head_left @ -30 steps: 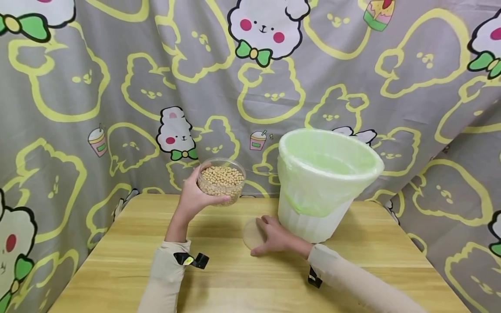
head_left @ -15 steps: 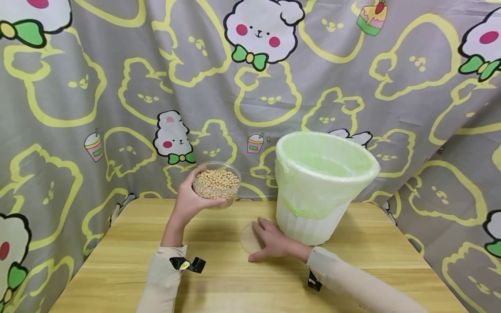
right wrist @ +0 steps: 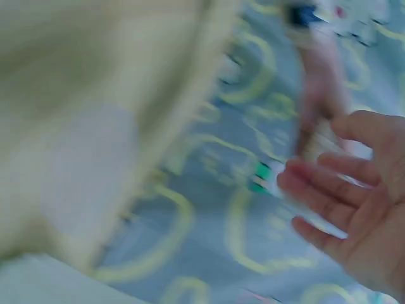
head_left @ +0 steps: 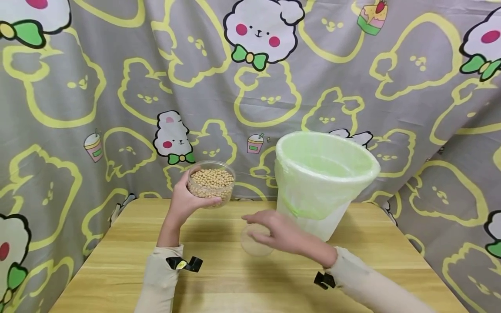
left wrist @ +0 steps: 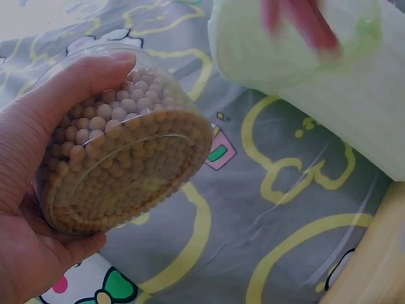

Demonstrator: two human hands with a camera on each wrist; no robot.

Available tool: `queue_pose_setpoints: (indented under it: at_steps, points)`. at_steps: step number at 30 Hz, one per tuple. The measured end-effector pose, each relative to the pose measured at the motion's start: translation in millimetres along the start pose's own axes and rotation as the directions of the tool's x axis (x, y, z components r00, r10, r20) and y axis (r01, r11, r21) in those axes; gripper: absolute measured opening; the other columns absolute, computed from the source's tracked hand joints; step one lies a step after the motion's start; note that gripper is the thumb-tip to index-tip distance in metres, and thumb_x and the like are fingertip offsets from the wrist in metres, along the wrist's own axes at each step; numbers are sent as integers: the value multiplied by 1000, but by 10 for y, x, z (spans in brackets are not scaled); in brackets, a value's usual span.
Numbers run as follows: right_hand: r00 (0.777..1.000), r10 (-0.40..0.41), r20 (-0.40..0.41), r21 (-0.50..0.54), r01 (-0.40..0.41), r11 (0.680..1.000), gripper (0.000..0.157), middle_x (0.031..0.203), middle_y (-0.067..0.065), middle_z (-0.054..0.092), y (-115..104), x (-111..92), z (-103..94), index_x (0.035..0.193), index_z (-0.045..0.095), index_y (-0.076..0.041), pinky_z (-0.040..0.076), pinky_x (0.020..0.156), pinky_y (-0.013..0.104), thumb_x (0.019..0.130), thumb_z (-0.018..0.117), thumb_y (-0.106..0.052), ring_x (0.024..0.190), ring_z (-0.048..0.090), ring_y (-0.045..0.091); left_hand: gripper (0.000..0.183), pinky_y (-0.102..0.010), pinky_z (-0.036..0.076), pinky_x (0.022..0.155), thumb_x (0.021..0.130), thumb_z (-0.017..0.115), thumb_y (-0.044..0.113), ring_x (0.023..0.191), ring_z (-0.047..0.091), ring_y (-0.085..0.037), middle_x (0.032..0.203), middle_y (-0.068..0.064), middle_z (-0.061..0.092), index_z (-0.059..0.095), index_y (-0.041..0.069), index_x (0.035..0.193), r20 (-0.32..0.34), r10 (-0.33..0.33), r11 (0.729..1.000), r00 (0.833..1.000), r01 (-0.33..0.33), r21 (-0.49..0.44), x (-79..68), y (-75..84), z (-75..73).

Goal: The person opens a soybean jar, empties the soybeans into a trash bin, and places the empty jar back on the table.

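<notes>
L hand [head_left: 184, 202] grips open jar of beans [head_left: 211, 182], held up; R hand [head_left: 278, 232] pinches clear lid [head_left: 254, 243] off table. Looks like re-capping next: needs lid squared over rim.

Light wooden table [head_left: 117, 278], grain running left-right. White ribbed bin [head_left: 309, 228] at back right of it, lined with a pale green bag [head_left: 325, 174] folded over the rim, mouth tilted toward the camera. Grey curtain [head_left: 117, 87] behind and on both sides, printed with yellow bear outlines, white bears with green bows, small drink cups.
</notes>
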State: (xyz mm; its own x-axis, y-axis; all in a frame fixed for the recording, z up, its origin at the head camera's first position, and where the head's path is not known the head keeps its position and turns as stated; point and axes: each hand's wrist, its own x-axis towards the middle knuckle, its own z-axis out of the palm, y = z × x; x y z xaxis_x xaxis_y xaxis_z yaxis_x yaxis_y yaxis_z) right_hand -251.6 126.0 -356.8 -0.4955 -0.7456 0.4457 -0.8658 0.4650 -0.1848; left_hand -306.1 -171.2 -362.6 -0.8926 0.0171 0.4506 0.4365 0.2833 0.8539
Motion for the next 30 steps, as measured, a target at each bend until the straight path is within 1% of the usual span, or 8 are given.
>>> queue_pose_setpoints:
  at_steps: [3, 6, 9, 11, 14, 20, 23, 30]
  points:
    - [957, -133, -259, -74, 118, 990, 31, 107, 7, 78, -31, -9, -312, 123, 71, -2, 61, 86, 32, 97, 67, -19, 93, 74, 18, 109, -20, 50, 94, 60, 100, 16, 123, 55, -26, 140, -13, 54, 42, 16, 152, -7, 4, 1000, 1000, -4, -8, 9, -7, -29]
    - [846, -233, -480, -191, 158, 969, 27, 102, 11, 78, -19, -61, -628, 114, 74, 1, 59, 88, 31, 99, 65, -19, 86, 74, 22, 108, -17, 51, 91, 61, 100, 16, 123, 55, -27, 140, -13, 53, 41, 18, 152, -6, -1, 1000, 1000, 1, -21, 23, -15, -51]
    - [749, -253, -613, -252, 117, 960, 31, 99, 16, 77, 33, -152, -906, 109, 74, 5, 54, 99, 27, 100, 62, -22, 85, 71, 31, 108, -16, 52, 90, 62, 99, 15, 123, 56, -27, 140, -14, 54, 41, 15, 153, -5, -1, 999, 1000, 1, -35, 36, -23, -69]
    - [719, -239, -653, -276, 69, 959, 33, 98, 18, 77, 99, -218, -1053, 109, 75, 5, 50, 103, 29, 101, 61, -25, 85, 69, 34, 107, -15, 52, 90, 63, 99, 14, 123, 56, -27, 140, -15, 54, 40, 13, 153, -9, 2, 999, 1000, -2, -42, 42, -34, -86]
    - [722, -193, -664, -286, -6, 958, 37, 97, 19, 77, 249, -306, -1196, 113, 75, 3, 48, 98, 36, 102, 61, -29, 87, 67, 36, 107, -14, 52, 89, 64, 98, 11, 122, 55, -27, 140, -15, 54, 40, 10, 153, -22, 3, 999, 1000, -4, -52, 45, -43, -119]
    - [809, -79, -582, -291, -116, 950, 38, 96, 19, 77, 549, -486, -1265, 110, 76, 2, 47, 91, 44, 103, 60, -31, 89, 68, 37, 106, -13, 52, 88, 65, 98, 12, 123, 55, -28, 141, -16, 53, 39, 9, 153, -30, -9, 999, 999, 7, -48, 39, -66, -162]
    - [832, -65, -551, -321, -139, 937, 42, 85, 15, 75, 616, -549, -1235, 102, 78, 2, 47, 89, 44, 105, 57, -34, 79, 67, 32, 107, -14, 52, 89, 64, 98, 12, 124, 55, -29, 141, -16, 53, 39, 9, 153, -32, -11, 999, 999, 10, -47, 28, -76, -164]
    - [822, -79, -564, -379, -173, 909, 58, 75, 13, 71, 651, -585, -1159, 92, 76, 0, 47, 80, 49, 105, 49, -51, 69, 64, 30, 107, -15, 51, 91, 64, 98, 14, 125, 55, -29, 143, -16, 51, 39, 11, 153, -33, -7, 1000, 999, 6, -22, 15, -53, -133]
